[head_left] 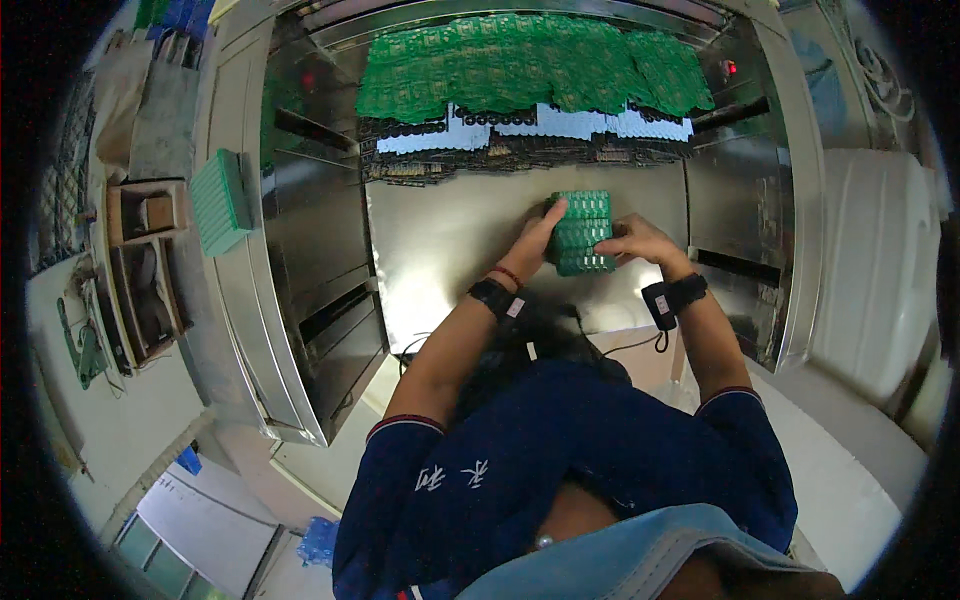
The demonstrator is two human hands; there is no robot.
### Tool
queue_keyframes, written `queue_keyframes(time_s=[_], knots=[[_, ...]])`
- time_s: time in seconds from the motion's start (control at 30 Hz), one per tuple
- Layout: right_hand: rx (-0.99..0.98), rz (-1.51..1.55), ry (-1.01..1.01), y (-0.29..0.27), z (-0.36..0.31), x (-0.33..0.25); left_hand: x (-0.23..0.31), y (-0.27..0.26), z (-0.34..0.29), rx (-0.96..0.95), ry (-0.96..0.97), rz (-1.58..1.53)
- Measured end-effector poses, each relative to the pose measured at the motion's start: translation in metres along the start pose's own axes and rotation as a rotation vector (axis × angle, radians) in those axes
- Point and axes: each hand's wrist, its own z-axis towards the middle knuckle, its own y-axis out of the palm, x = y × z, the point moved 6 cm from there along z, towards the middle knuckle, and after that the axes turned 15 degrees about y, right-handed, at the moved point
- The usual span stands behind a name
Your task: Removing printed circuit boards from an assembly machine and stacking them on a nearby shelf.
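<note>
My left hand (536,240) is closed on the left side of a green circuit board panel (582,232), its thumb on the upper left edge. The panel looks like a small stack with rows of notched, shiny parts, held over the metal work surface (450,230). At its lower right, my right hand (640,242) touches the edge with thumb and fingers; some of those fingers are hidden. Black straps with small boxes circle both wrists. Beyond the hands, many green circuit boards (520,65) lie in a wide overlapping heap.
In front of the green heap run a pale white-blue strip row (545,125) and dark layered pieces (430,165). Metal cabinet walls (735,190) with slots stand on both sides. A green slab (220,203) rests on the left frame, near a wooden box (147,210).
</note>
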Motion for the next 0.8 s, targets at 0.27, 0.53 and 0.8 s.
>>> queue_keyframes(time_s=[0.27,0.53,0.8], knots=[[0.299,0.273,-0.339,-0.011,0.023,0.030,-0.003,0.029,0.007,0.078,-0.071,-0.079],[-0.131,1.071,-0.201,0.035,0.056,0.035,-0.023,0.023,0.028,0.236,-0.060,-0.163],[-0.158,0.973,-0.290,0.033,0.061,0.041,-0.020,0.001,0.012,0.069,0.093,0.006]])
